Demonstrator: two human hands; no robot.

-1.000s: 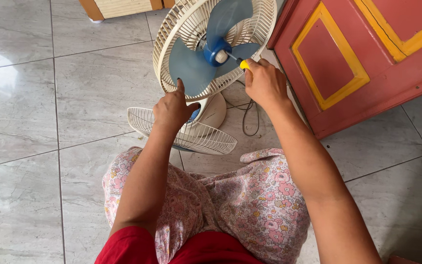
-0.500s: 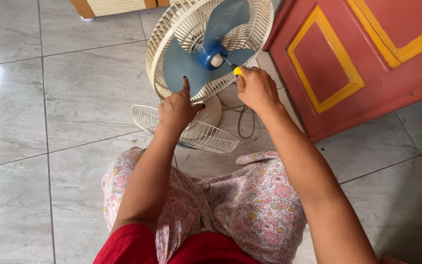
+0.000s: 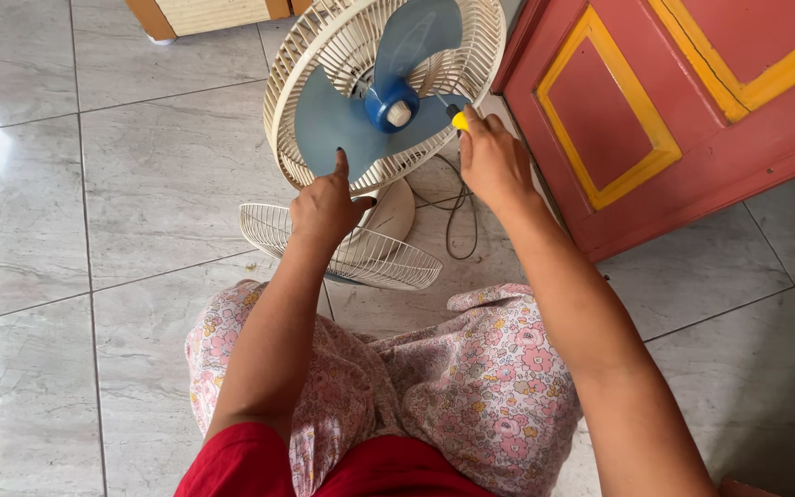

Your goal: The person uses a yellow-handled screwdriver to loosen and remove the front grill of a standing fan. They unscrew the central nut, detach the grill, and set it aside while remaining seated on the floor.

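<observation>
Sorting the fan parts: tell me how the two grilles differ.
The rear grille is on the fan, tilted up behind the blue blades; the loose grille lies on the floor near the base. The left hand touches a blade before the rear one. Both are cream wire.
</observation>
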